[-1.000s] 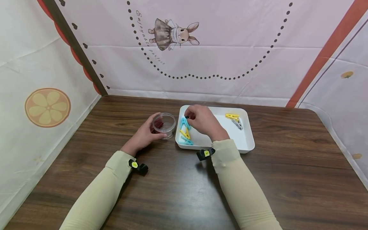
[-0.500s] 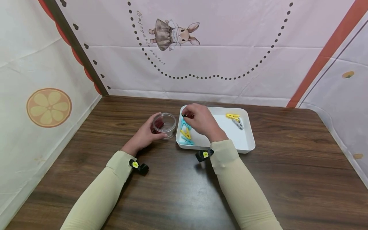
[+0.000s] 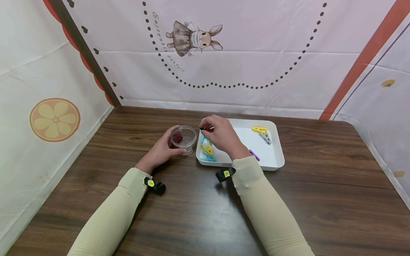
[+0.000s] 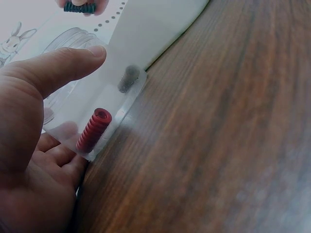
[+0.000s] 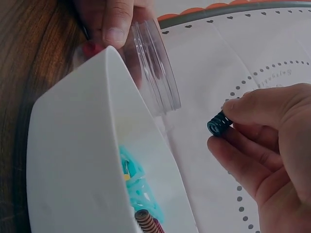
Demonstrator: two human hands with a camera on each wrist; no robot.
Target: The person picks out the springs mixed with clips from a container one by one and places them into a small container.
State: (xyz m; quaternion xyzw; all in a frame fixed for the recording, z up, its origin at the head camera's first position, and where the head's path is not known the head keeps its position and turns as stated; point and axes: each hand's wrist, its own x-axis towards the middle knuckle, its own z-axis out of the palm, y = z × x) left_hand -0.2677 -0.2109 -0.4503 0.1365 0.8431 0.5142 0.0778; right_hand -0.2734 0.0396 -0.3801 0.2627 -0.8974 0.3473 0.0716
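My left hand (image 3: 161,147) grips a clear plastic jar (image 3: 189,142) on the table, thumb and fingers around its side. Inside, the left wrist view shows a red coil spring (image 4: 95,130) and a greyish spring (image 4: 129,79) near the bottom. Between thumb and fingers of my right hand (image 3: 222,133) is a dark green coil spring (image 5: 218,124), pinched above the left end of a white tray (image 3: 272,156). In the right wrist view, a brown spring (image 5: 145,221) and a dark red one lie in the tray beside turquoise clothespins (image 5: 141,189).
More clothespins lie in the tray: yellow (image 3: 258,129) and grey (image 3: 265,138) ones at the far right, a purple one (image 3: 254,155) near the front, and a yellow one (image 3: 207,148) at the left. The brown wooden table (image 3: 192,213) meets a printed cloth (image 3: 256,64) behind.
My right hand has moved slightly left with the green spring, toward the jar. The purple clothespin has come into view beside the wrist. My left hand and the jar have stayed put.
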